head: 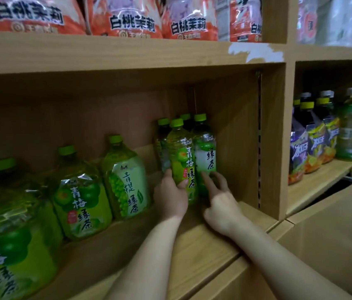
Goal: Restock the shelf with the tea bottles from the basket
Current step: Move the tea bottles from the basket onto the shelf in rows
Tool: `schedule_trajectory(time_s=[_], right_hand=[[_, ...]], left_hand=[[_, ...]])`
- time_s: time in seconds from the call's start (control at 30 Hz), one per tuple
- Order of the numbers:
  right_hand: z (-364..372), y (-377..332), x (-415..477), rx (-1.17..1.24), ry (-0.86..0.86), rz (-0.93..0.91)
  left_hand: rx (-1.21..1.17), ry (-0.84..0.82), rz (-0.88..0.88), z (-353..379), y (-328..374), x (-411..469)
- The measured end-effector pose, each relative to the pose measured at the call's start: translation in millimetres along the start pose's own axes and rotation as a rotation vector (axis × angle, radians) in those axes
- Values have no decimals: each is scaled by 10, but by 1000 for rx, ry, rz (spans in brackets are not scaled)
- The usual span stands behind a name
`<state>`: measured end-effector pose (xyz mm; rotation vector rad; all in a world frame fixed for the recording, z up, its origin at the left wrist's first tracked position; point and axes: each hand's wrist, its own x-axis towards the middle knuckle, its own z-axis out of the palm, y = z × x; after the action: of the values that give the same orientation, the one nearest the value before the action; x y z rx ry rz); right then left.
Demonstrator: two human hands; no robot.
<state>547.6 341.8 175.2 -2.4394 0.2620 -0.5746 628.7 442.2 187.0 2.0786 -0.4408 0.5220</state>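
1. Tea bottle (182, 161) with a green cap stood upright, long axis vertical, near the right end of the wooden shelf (203, 252), its green label reading 青梅绿茶 facing the camera.
2. Just beside it on the right stood a second small bottle (205, 152) labelled 绿茶, with more green-capped bottles behind.
3. Left hand (170, 195) reached in from below, its fingers wrapped around the tea bottle's lower half, thumb across the label.
4. Right hand (222, 204) lay knuckles-up, fingers loosely spread, index tip touching the second bottle's base.
5. Large bottles (79, 200) to the left read 青梅绿茶 and 青提绿茶.
6. Orange packs (127, 20) on the shelf above read 白桃茉莉.
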Motion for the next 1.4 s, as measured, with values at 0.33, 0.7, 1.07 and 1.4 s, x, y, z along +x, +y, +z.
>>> schedule_trajectory(time_s=[0.33,0.7,1.07,1.4], right_hand=[[-339,-109,-262,-12,-101,-61],[-1704,666,-2279,299,43,201],[-1346,2107,-3548,157,35,534],[-786,2725,-3803,295,0,783]], left_hand=[[-76,-103,-144,-15,131,19],[-219,-44,334,-538,1277,-424],[154,-897,754,981,1358,-2815],[967,-1317,-17,2225,1,-3956]])
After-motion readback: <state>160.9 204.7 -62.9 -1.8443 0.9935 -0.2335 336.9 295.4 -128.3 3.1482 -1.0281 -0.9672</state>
